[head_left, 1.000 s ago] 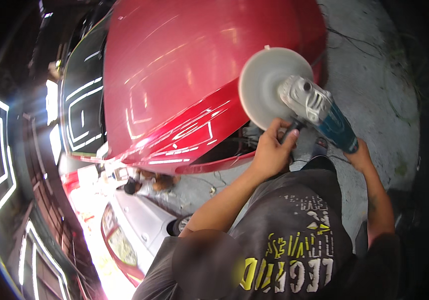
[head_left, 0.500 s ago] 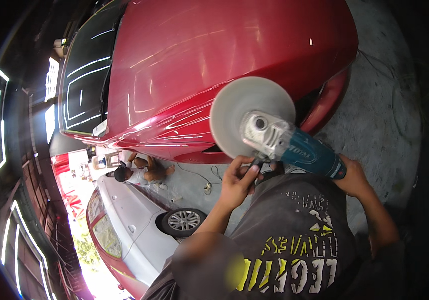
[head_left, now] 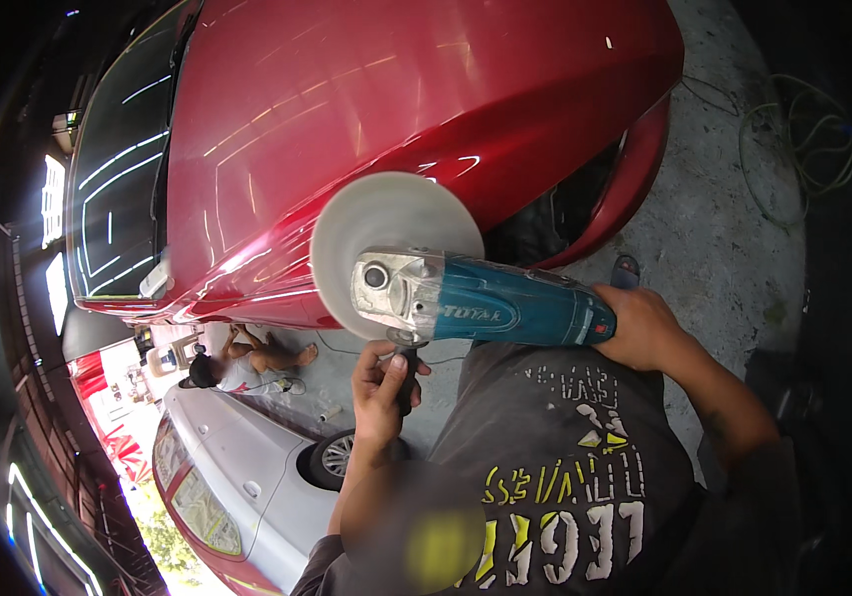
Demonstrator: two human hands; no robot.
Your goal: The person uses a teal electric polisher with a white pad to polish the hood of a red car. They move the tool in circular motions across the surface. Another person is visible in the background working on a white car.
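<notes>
1. The left hand (head_left: 379, 397), just below the frame's centre, is curled around a black side handle (head_left: 408, 385), thumb lying along it. The right hand (head_left: 644, 330), right of centre, is wrapped about the rear end of the power tool (head_left: 515, 303).
2. From where I stand, the tool lies between the two hands, its long axis running nearly level across the middle of the frame, head to the left, tail to the right. The left hand is the nearer one to the head and the round pad (head_left: 396, 206); the pad sits up and slightly left of it.
3. That pad overlaps the flank of the red car (head_left: 416, 89) — whether its far face touches the paint, I cannot tell.
4. The tool's body is smooth teal plastic; its head is scuffed, bare-looking metal. The pad is a pale, wide disc with a soft, blurred look.
5. The car's bodywork is glossy and curved, streaked with light reflections, with a dark gap beside the bumper (head_left: 637, 184) at upper right.
6. Farther out: a silver car (head_left: 247, 437) and a crouching co-worker (head_left: 237, 366) at lower left, a looped hose (head_left: 833, 184) on the mottled grey floor (head_left: 724, 199) at right.
</notes>
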